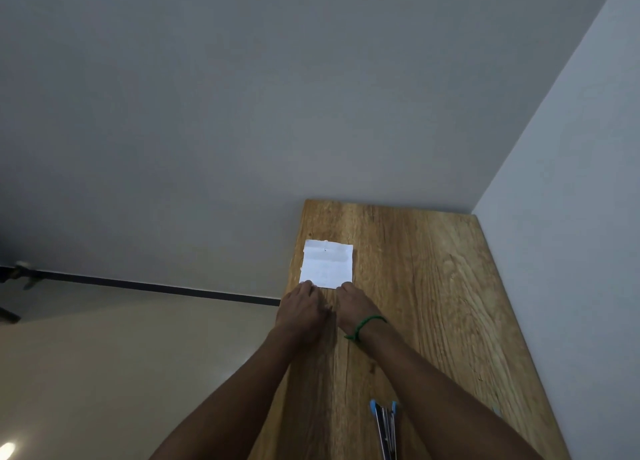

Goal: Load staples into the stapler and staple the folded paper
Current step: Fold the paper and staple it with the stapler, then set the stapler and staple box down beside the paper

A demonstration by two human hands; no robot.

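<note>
The stapler (386,428), blue-tipped and swung open, lay nearest on the wooden table (433,303). Farther off, the white folded paper (327,264) lay flat, its near edge touched by the fingertips of the left hand (300,312) and right hand (353,306), neither grasping it.

Paper (327,266) on table (433,286), beyond stapler (386,428)

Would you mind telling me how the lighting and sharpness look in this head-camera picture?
Head view: dim, flat light; the folded paper is the brightest patch, its print washed out; both hands look soft; wide-angle lens slants the table edges; the stapler is cropped at the bottom.
</note>
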